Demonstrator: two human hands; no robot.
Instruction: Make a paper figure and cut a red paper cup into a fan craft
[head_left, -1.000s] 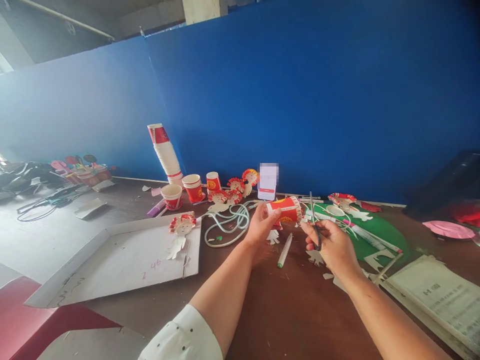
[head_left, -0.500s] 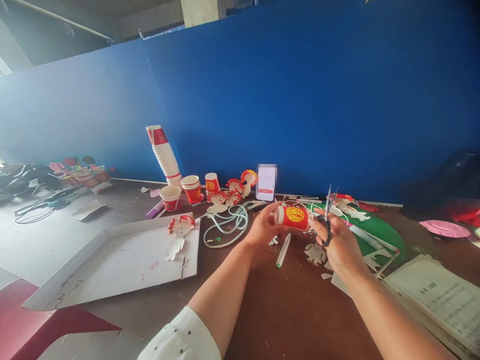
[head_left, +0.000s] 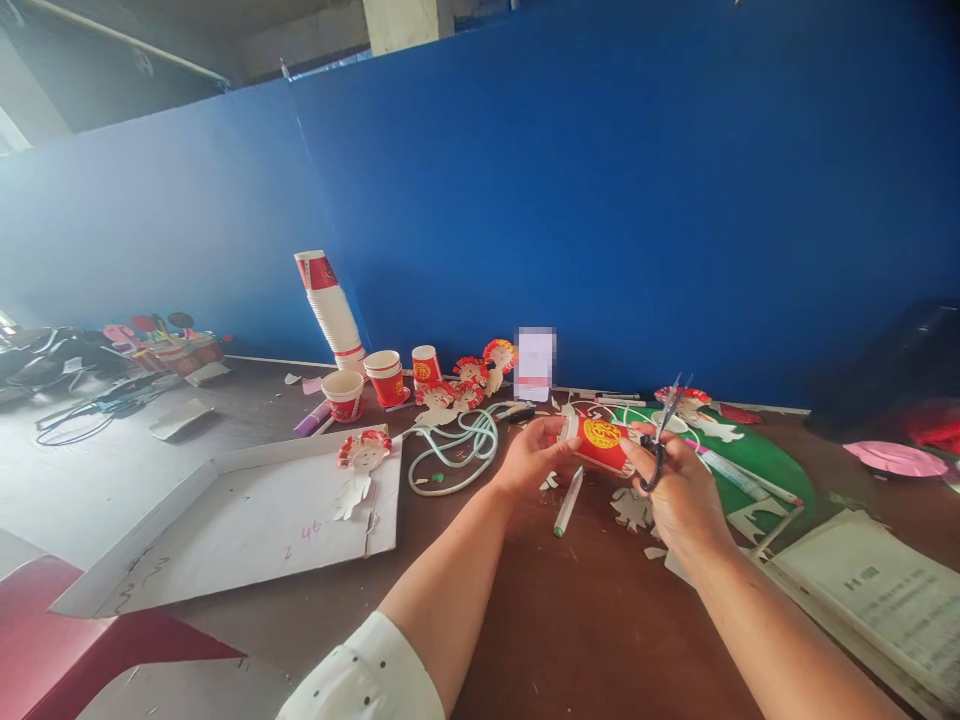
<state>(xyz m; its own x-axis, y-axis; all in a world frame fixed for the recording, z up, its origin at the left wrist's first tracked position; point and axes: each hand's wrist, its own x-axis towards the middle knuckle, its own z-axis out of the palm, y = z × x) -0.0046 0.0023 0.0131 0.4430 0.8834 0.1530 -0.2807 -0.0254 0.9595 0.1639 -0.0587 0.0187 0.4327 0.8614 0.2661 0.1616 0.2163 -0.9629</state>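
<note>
Lying sideways above the brown table, a red paper cup (head_left: pixel 602 438) with a yellow emblem is held between my two hands. My left hand (head_left: pixel 531 450) is closed around its left end. Scissors (head_left: pixel 666 425) with black handles are gripped in my right hand (head_left: pixel 686 490), blades pointing up and away from the cup. The fingertips of that hand also touch the right end of the cup, where thin cut strips show. Below the cup lie a white marker (head_left: pixel 568 502) with a green end and a pale paper cutout (head_left: pixel 631 507).
A leaning stack of cups (head_left: pixel 328 310) and several red cups stand by the blue partition (head_left: pixel 600 200). A phone (head_left: pixel 534 365) rests upright there. White cardboard tray (head_left: pixel 225 540) at left, coiled cable (head_left: pixel 480 450) mid-table, green board (head_left: pixel 780 470) and printed papers (head_left: pixel 877 590) at right.
The cup has turned so its right end tips lower, and the emblem has shifted slightly right. My left hand has altered its hold on the cup. The scissors stay in my right hand.
</note>
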